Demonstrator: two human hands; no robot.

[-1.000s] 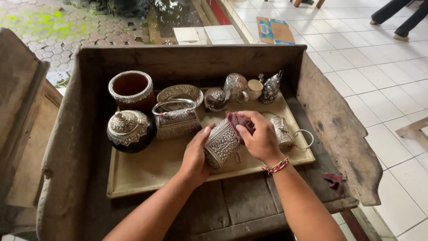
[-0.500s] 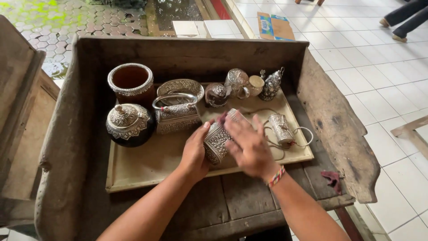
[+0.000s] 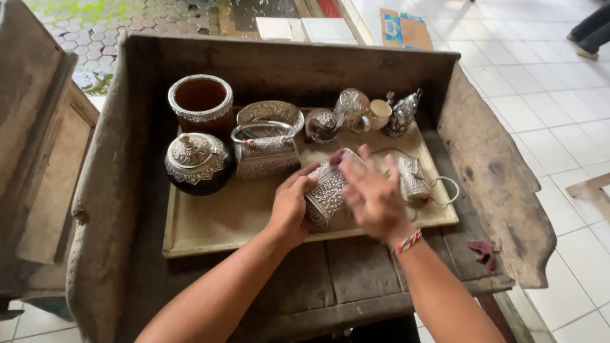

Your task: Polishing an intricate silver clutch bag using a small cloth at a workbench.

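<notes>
Worn wooden desk [image 3: 381, 267] with high sides carries a pale tray [image 3: 210, 222] of silverware. Over its front middle, the left hand [image 3: 293, 206] grasps an embossed silver box [image 3: 327, 194], tilted, long axis leaning away to the right. The right hand [image 3: 375, 197], blurred and loosely open, lies against its right side.

You see the tray [image 3: 210, 228] lying in the wooden trough [image 3: 502, 190]. On the tray, the lidded pot [image 3: 196, 162] sits left, the open cup [image 3: 201, 101] behind it, the handled basket [image 3: 265, 152] to its right, and the small teapot [image 3: 403, 114] at the back right.
</notes>
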